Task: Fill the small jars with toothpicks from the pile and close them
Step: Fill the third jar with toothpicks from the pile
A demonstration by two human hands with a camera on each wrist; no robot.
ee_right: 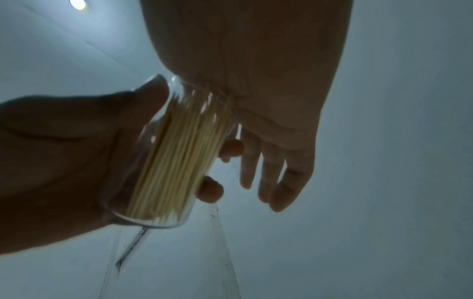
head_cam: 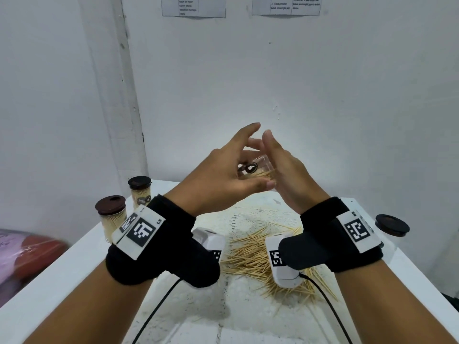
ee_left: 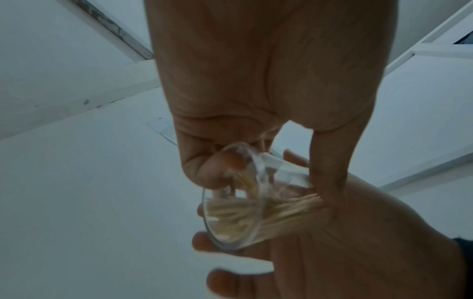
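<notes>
My left hand (head_cam: 221,177) holds a clear small jar (head_cam: 260,167) up in the air above the table, tilted on its side, thumb below and fingers round it. Toothpicks lie inside the jar (ee_right: 174,153) and their ends stick out of its open mouth. My right hand (head_cam: 288,170) is flat with straight fingers, its palm (ee_left: 358,242) pressed against those toothpick ends. The jar's clear bottom (ee_left: 230,218) faces the left wrist camera. The loose toothpick pile (head_cam: 250,254) lies on the table below my wrists.
Two filled jars with dark brown lids (head_cam: 113,219) (head_cam: 140,192) stand at the table's left edge. Another dark lid (head_cam: 392,224) sits on a clear jar at the right edge. White wall is close behind the white table (head_cam: 74,264). Cables hang from both wristbands.
</notes>
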